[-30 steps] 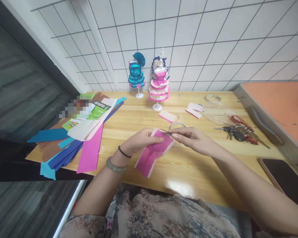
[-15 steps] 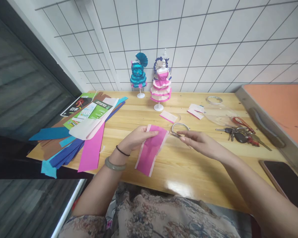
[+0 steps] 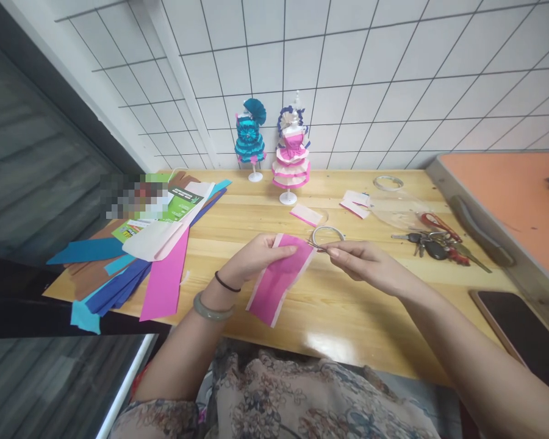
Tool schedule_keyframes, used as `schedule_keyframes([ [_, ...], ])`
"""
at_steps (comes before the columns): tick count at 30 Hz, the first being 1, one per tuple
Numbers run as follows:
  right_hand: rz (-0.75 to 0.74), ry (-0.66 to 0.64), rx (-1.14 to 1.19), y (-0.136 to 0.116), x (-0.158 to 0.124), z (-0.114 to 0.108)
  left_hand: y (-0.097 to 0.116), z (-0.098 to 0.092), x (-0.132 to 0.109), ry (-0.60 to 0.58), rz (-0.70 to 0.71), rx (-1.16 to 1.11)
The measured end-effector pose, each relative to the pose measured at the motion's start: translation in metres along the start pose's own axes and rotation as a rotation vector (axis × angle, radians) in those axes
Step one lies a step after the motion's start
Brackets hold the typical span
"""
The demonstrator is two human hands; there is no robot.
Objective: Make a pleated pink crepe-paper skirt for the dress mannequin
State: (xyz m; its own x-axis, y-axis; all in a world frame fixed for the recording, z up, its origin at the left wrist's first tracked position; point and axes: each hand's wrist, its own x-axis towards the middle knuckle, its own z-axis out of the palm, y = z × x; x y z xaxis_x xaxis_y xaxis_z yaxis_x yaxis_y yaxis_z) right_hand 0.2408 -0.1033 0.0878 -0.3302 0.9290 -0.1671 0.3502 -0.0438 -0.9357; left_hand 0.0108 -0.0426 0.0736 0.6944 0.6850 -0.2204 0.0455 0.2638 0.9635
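My left hand (image 3: 266, 259) pinches the upper left edge of a pink crepe paper strip (image 3: 274, 283) with pale borders, thumb on top. The strip slants down toward me above the table. My right hand (image 3: 366, 263) is closed on a small metal tool with thin pointed tips (image 3: 318, 247); most of it is hidden by the fingers, so I cannot tell its exact kind. Its tips are at the strip's upper right corner. Just behind the tips lies a narrow tape roll (image 3: 328, 228). A pink-and-white paper piece (image 3: 305, 214) rests farther back.
Two paper-dressed stands, one teal (image 3: 251, 140) and one pink and white (image 3: 293, 155), stand by the tiled wall. Coloured paper strips (image 3: 165, 286) and packets pile up on the left. Keys (image 3: 434, 247), another tape roll (image 3: 388, 183), small paper pieces (image 3: 354, 204) and a phone (image 3: 516, 323) lie right.
My right hand has moved slightly left, bringing the metal tool's tips to the strip's corner. The strip stays in my left hand. The view has shifted a little.
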Motion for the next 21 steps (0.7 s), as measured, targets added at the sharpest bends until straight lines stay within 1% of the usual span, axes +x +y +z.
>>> schedule_keyframes([
  [6, -0.06, -0.015, -0.055, -0.007, 0.003, 0.002, 0.0, 0.001, -0.002, -0.004, 0.001, 0.032],
  [11, -0.089, 0.009, -0.059, -0.012, 0.004, 0.007, 0.001, 0.003, -0.001, 0.004, -0.016, 0.026],
  [21, -0.088, 0.038, -0.031, -0.006, 0.003, 0.011, -0.005, -0.002, -0.001, -0.002, -0.033, -0.043],
])
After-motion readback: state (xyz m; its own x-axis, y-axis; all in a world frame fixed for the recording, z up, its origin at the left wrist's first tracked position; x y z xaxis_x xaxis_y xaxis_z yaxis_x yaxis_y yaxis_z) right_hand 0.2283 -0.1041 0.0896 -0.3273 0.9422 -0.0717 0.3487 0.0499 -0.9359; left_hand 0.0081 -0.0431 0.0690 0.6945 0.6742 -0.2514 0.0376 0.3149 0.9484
